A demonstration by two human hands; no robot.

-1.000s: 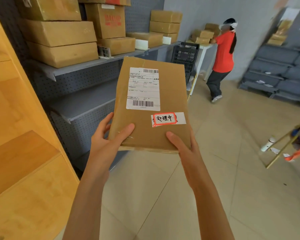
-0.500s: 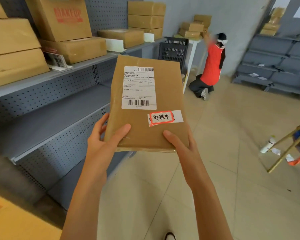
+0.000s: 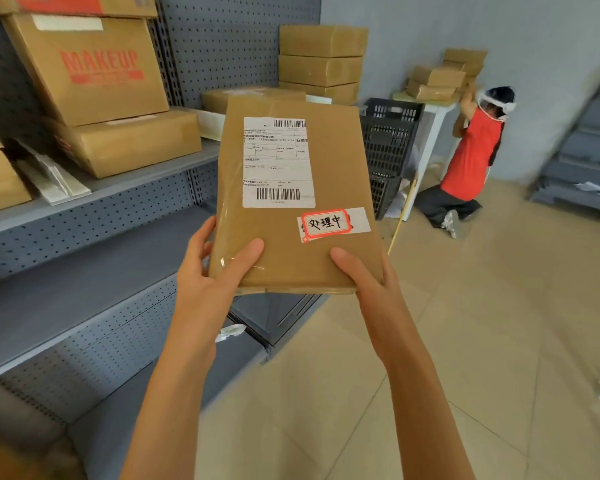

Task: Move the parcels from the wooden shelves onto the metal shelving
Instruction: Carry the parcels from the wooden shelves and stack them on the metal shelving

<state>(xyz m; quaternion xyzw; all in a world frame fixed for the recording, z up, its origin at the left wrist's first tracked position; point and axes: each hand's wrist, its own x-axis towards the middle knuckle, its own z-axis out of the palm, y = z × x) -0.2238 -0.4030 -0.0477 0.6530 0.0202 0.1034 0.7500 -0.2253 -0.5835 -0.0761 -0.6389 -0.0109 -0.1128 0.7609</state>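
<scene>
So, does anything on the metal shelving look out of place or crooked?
Yes. On the upper shelf a flat white packet lies wedged aslant between brown boxes, not stacked. A crumpled white scrap lies on the bottom shelf.

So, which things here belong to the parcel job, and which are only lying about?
Job: parcel, held by left hand and right hand; metal shelving.

Lying about: black crate, paper scrap, MAKEUP box, other person.

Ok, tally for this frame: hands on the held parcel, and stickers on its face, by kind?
Hands gripping the parcel: 2 (left hand, right hand)
White shipping label: 1
Red-bordered sticker: 1
Total: 4
</scene>
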